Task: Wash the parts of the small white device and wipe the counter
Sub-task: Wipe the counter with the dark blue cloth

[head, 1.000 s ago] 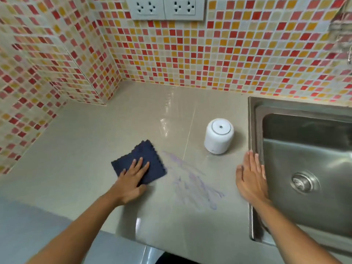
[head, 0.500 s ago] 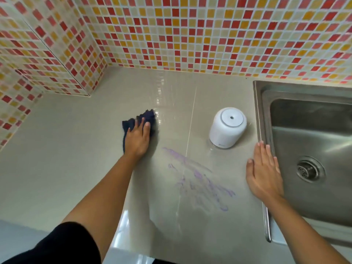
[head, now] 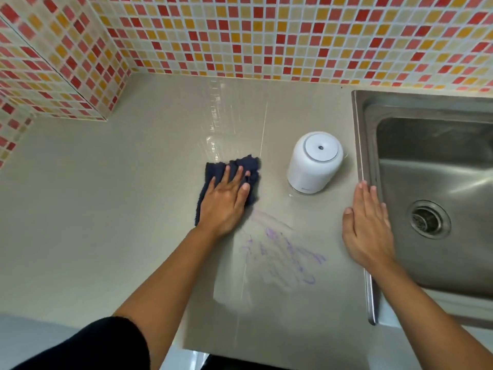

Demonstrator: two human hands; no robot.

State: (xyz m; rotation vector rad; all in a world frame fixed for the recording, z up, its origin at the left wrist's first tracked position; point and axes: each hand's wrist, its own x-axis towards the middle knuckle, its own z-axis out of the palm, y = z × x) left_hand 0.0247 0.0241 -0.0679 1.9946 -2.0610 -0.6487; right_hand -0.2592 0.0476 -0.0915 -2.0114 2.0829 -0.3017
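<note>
The stainless steel sink set into the worktop's right edge shows a round metal drain strainer in its basin. The small white cylindrical device stands upright just left of the sink rim, its lid on. The left hand presses flat, fingers straight, on a crumpled dark blue cloth on the beige worktop. The right hand lies flat and open at the sink rim. Since half a second ago, cloth and left hand have slid right, nearer the device and the purple smears; the right hand has stayed.
</note>
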